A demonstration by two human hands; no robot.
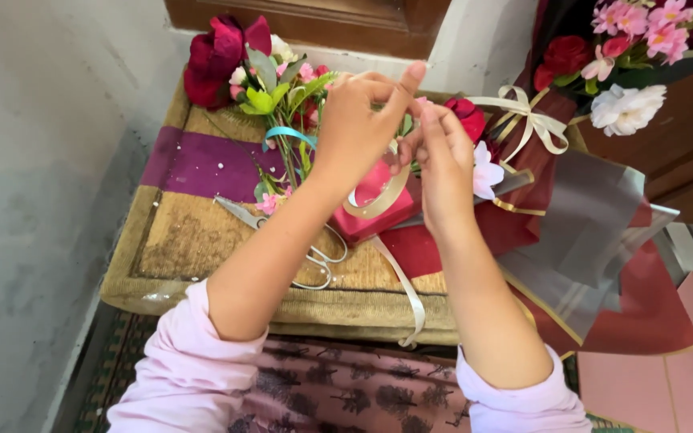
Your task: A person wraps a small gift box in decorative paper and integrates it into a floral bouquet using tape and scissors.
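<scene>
Your left hand (360, 120) and right hand (443, 156) are raised together above the middle of the woven mat (194, 240), fingertips almost meeting. Between them runs a cream ribbon (378, 204): it curls into a loop just below your left palm and its tail drops down past the mat's near edge. Your left grip is pinched on the ribbon's upper end, index finger pointing up; your right grip is closed on the same ribbon close beside it. Right under the loop lies a pink box (374, 212), apart from both hands.

Your hands cover the exact spot where the ribbon is pinched, so you cannot tell how it is folded there. A bunch of flowers (274, 88) lies behind your left hand, its stems partly hidden by your wrist. The scissors (282, 236) lie on the mat under your left forearm, handles half covered.

To your right, a wrapped bouquet (595, 160) in red and grey paper crowds the mat and spills past its edge, cut off at the top of the view. The mat's left part, with its purple stripe, offers open room; a grey wall runs along that side.
</scene>
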